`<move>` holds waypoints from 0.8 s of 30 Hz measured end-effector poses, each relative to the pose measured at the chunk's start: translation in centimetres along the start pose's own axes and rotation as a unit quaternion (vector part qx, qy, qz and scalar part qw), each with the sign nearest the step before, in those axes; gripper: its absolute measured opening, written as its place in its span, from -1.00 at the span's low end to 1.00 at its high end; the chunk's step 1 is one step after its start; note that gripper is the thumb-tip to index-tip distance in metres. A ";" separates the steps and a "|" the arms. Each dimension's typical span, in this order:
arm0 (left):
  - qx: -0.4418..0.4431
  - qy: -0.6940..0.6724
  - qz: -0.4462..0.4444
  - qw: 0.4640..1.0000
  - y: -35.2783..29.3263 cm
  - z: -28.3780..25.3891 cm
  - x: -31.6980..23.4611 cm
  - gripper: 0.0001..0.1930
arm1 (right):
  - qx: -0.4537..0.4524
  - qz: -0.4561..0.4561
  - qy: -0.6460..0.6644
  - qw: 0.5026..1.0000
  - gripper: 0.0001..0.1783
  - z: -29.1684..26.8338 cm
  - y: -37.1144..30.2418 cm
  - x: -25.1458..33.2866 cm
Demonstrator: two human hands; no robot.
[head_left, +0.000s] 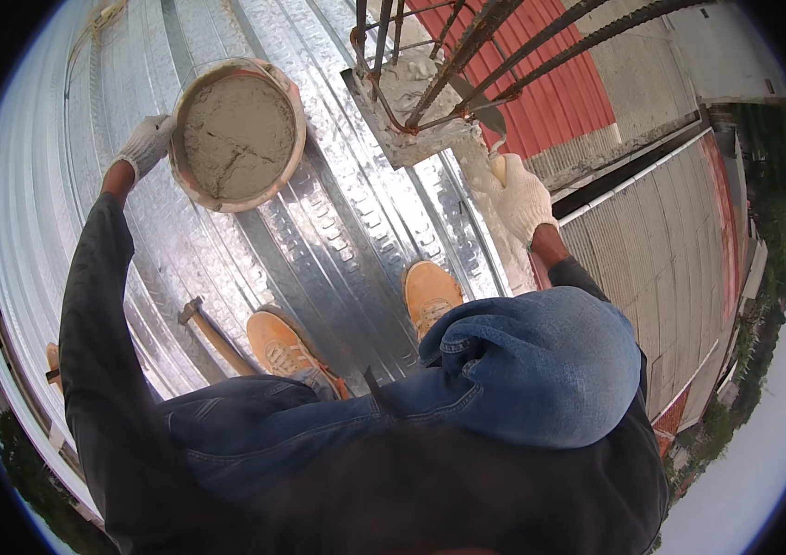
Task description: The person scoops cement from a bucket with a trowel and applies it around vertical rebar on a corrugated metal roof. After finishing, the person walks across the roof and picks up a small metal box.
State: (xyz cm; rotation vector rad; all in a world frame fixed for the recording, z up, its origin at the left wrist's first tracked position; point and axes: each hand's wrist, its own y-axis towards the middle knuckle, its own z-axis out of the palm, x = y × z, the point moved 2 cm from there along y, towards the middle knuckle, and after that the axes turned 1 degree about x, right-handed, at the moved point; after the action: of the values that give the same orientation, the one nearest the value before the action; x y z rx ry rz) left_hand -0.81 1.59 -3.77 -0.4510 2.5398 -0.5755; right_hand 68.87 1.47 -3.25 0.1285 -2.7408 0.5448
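My gloved left hand (146, 146) grips the left rim of a round bucket (297, 116). Grey wet mortar (237, 137) fills the bucket nearly to its brim. On the right, my gloved right hand (520, 196) is closed around the handle of a trowel (489, 115). The trowel's blade points away from me, beside the rusty steel bars (478, 44) that rise from a concrete column top (402, 139). Part of the blade is hidden behind the bars.
I stand on ribbed metal decking (319, 222). A hammer (217, 340) lies by my left shoe (284, 344). A mortar-smeared edge (495, 222) runs along the right of the decking, with red roofing (541, 92) and grey corrugated roofing (652, 259) beyond it.
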 end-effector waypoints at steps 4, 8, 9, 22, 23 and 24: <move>-0.043 -0.036 0.036 0.998 0.1 0.8 -0.6 -0.39 | -0.016 0.001 0.043 0.999 -0.42 3.9 -1.2 -1.6; -0.029 -0.021 0.009 0.999 -0.3 -0.2 -0.1 -0.37 | -0.055 0.013 0.118 0.991 -0.42 3.5 -2.2 0.7; -0.027 -0.032 0.009 0.999 -0.4 0.0 -0.2 -0.36 | -0.060 -0.015 0.122 0.991 -0.42 4.5 -2.4 0.5; -0.048 -0.188 -0.065 0.979 -2.3 1.5 -2.8 -0.30 | 0.136 0.132 0.117 0.975 -0.40 5.9 -13.9 -0.6; -0.050 -0.239 -0.094 0.965 -2.6 1.7 -2.3 -0.27 | 0.153 0.124 0.118 0.973 -0.40 5.7 -13.6 -0.1; -0.049 -0.291 -0.119 0.948 -2.6 2.5 -1.6 -0.23 | 0.167 0.117 0.118 0.972 -0.40 5.3 -13.5 0.5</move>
State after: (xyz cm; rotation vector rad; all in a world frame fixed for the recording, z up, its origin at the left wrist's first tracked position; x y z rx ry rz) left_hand 2.35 -0.73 -3.86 -0.8360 1.9629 -0.3314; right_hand 68.80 -13.02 -2.85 -0.1713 -2.4257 1.0140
